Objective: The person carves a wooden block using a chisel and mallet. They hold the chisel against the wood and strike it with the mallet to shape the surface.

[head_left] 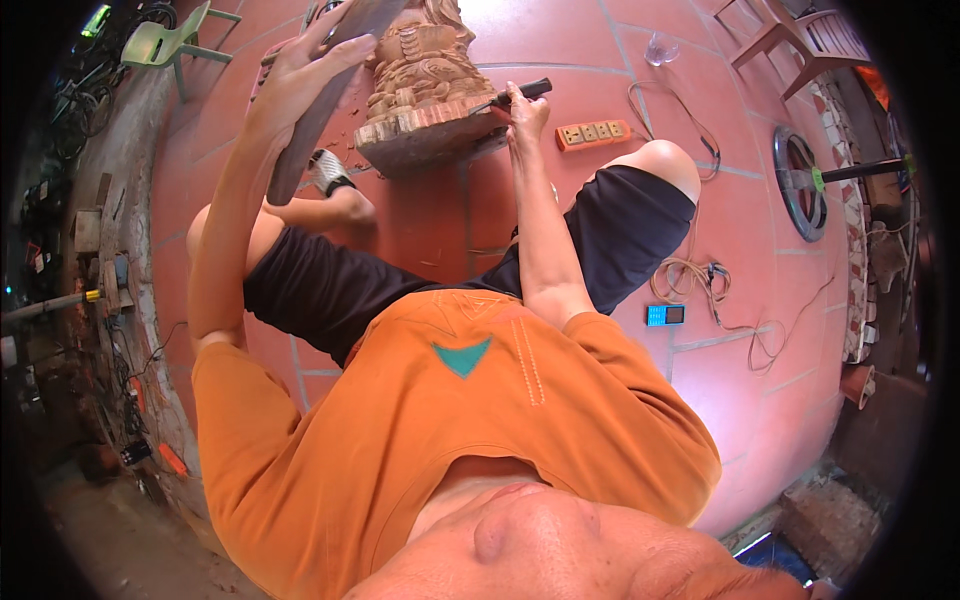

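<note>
A carved wooden statue (425, 70) stands on the floor in front of me on a rough, thick base (430, 140). My left hand (308, 72) grips a long dark wooden bar (318, 125), its thumb laid across it. The bar slants beside the left of the statue, and its far end leaves the picture. My right hand (527, 115) is closed round a chisel (537, 89) with a black handle. The thin blade points left at the right edge of the base; whether it touches the wood I cannot tell.
An orange power strip (592, 135) lies right of the statue, with a cable coil (690, 280) and a blue phone (665, 316) nearer. A clear cup (661, 48), a brown chair (800, 45), a green chair (178, 45) and a black wheel (800, 184) stand around. Wood chips (345, 150) litter the tiles.
</note>
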### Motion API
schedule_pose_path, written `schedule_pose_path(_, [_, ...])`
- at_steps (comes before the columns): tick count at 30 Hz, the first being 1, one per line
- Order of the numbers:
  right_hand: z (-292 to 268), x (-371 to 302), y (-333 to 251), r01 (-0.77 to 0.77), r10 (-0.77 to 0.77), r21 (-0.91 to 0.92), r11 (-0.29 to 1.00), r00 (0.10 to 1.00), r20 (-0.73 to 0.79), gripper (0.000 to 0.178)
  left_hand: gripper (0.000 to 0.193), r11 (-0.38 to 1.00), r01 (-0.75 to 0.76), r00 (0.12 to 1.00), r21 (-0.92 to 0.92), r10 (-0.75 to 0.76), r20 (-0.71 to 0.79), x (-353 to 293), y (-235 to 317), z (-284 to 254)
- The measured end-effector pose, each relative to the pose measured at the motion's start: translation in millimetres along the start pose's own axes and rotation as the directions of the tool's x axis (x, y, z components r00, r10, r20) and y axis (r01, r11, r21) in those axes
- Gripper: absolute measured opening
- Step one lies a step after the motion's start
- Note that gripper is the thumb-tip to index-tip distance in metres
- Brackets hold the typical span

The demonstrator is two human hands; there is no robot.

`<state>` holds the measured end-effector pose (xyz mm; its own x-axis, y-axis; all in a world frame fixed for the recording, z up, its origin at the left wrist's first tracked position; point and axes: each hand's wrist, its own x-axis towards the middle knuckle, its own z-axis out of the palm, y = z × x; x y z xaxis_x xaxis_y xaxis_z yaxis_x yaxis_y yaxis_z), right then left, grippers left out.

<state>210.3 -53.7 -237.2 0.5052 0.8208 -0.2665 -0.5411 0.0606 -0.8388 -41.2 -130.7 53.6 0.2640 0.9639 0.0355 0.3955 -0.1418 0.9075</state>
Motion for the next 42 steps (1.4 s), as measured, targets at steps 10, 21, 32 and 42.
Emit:
schedule_pose_path(10, [9, 6, -31, 0.195, -0.190, -0.012, 0.981, 0.964, 0.188, 0.022, 0.026, 0.753, 0.048, 0.963, -0.656, -0.209, -0.169, -18, -72, 64])
schedule_pose_path(21, [44, 1, -56, 0.266, -0.020, -0.347, 0.899, 0.818, 0.574, 0.036, 0.029, 0.530, 0.339, 0.837, -0.777, -0.548, -0.009, -61, -175, 94])
schedule_pose_path(32, [62, 7, -45, 0.377, 0.046, -0.496, 0.782, 0.759, 0.650, 0.034, 0.032, 0.505, 0.322, 0.844, -0.801, -0.536, 0.001, -47, -175, 99])
schedule_pose_path(42, [52, -3, -57, 0.650, -0.130, -0.667, 0.363, 0.745, 0.655, 0.031, 0.033, 0.500, 0.325, 0.829, -0.803, -0.559, -0.013, -51, -182, 97])
